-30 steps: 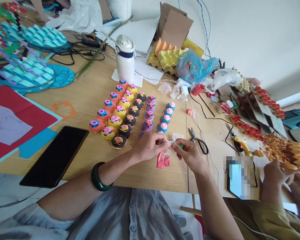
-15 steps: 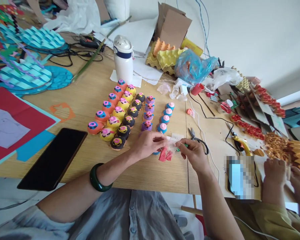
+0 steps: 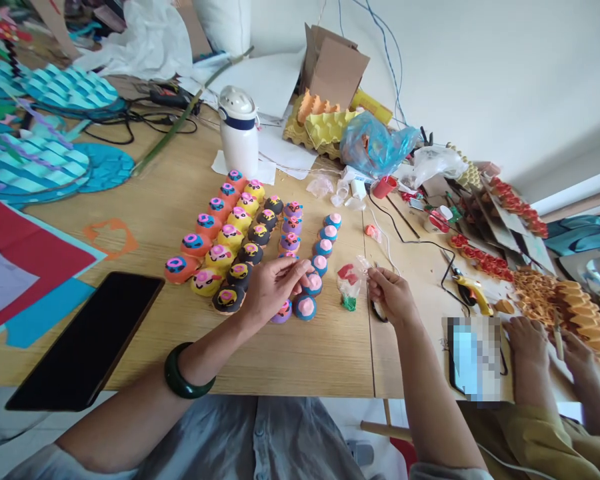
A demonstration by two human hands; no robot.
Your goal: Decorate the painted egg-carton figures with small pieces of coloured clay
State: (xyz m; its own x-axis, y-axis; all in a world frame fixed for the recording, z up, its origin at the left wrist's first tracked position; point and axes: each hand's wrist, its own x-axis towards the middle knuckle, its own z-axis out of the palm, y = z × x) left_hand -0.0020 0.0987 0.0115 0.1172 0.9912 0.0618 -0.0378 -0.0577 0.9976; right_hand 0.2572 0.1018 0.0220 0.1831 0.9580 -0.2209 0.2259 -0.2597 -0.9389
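My right hand [image 3: 393,293] pinches the edge of a small clear plastic bag [image 3: 353,277] with red clay inside. A green lump [image 3: 349,303] shows at the bag's lower end. My left hand [image 3: 280,283] is closed, thumb against fingertips, above the front of the blue domes with pink tops [image 3: 313,285]; what it pinches, if anything, is too small to make out. Left of it stand rows of purple domes [image 3: 291,241], black domes [image 3: 251,253], yellow domes [image 3: 230,235] and orange domes [image 3: 196,244], all with small decorations. Dark scissors [image 3: 379,312] lie partly hidden under my right hand.
A black phone [image 3: 90,340] lies at the front left, and a white bottle [image 3: 239,137] stands behind the domes. Egg trays [image 3: 325,127] and a blue bag [image 3: 375,143] are at the back. Another person's hands [image 3: 530,343] work at the right near a yellow glue gun [image 3: 473,293].
My left hand has moved left, away from the bag. The bag now hangs from my right hand alone, and its green lump shows more fully. The whole view has shifted slightly.
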